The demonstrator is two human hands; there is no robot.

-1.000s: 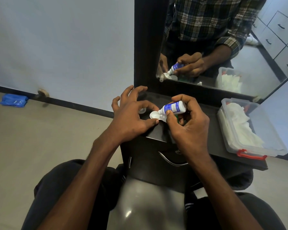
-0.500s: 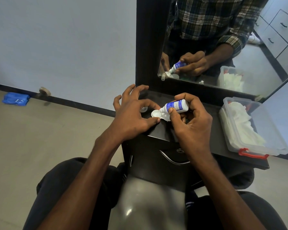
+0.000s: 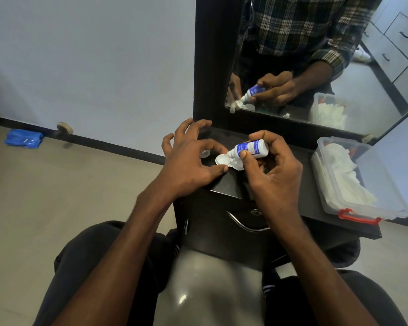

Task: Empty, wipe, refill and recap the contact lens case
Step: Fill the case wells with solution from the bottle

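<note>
Left hand (image 3: pixel 189 161): pinches small white plastic contact lens case (image 3: pixel 223 160) steady.
Right hand (image 3: pixel 271 170): grip holding tilted blue-labelled solution bottle (image 3: pixel 250 148).
Risk: oversqueezing probably floods the well.

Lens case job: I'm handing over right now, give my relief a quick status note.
Left hand: thumb and forefinger steady the white lens case near the front left corner of the dark dresser top.
Right hand: grips the blue-labelled solution bottle, tilted, nozzle over the case's left well.
A loose cap lies just behind the case. Tissue box sits to the right.
Done: the case is open and refilling is under way; fluid level not visible.
Left: finish filling both wells, put the bottle down, recap the case.
</note>
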